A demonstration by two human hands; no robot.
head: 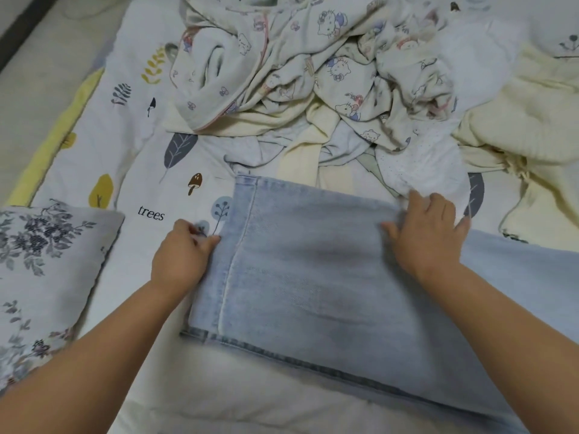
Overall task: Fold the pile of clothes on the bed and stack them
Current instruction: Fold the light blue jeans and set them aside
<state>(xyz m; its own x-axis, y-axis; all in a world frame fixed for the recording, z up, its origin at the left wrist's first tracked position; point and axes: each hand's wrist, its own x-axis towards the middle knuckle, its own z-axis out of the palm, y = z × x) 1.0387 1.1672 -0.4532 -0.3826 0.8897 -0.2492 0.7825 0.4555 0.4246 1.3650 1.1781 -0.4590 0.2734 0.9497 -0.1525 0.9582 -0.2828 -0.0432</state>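
Right now I'm partway through folding the jeans (313,270), which lie flat across the near middle of the bed (131,170), their hemmed leg ends pointing left and the rest running off to the right edge of view. My left hand (180,258) is at the left edge of the denim, fingers curled and pinching the fabric by the hem. My right hand (429,233) rests on top of the jeans further right, fingers spread and flat, pressing the cloth down; it grips nothing.

I'd judge this as the smoothing step, or the start of a fold, on the first garment, so the task is at an early stage. The pile of clothes (329,83) sits unfolded on the far side, a crumpled heap of cartoon-print and cream fabric touching the far edge of the jeans. I see no finished stack anywhere.

Next, I think the hem end needs lifting and carrying rightward over the pressed part, with the flat hand marking the crease. The edges should stay lined up, and the nearest loose white garment (416,161) should not be caught under the fold.

A floral pillow (47,261) lies at the near left, well apart from the jeans.
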